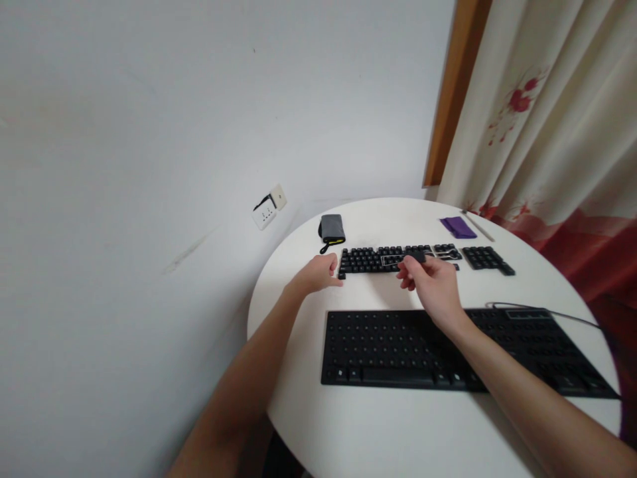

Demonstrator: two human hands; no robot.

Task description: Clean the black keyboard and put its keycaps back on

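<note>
Starting at L of frame: the L hand [321, 271] is at the L end of the loose keycaps [363, 260], thumb stuck out apart from curled fingers, nothing seen btwn them. Thumb tip is right by the corner cap; can't tell if it's touching. Gray pouch [332, 228] sits just above that hand in frame.

Ctr: keycaps run L–R in a long block, approx. parallel w/ the keyboard [398, 345] below. Keyboard lies lower ctr to lower R on the white tabletop [378, 431], long axis also roughly L–R, most of its sockets bare, w/ a few caps on the bottom row, incl. the spacebar [398, 377].

R of ctr: R hand [438, 285] has its fingers pinched on the black grip of a wire tool [417, 255], wires sticking out L and R, i.e. long axis along the cap rows. Tool's above the caps in view; contact w/ them unclear. Keyboard is below these fingers in frame; R hand's the nearer one, its forearm crossing over the board.
</note>
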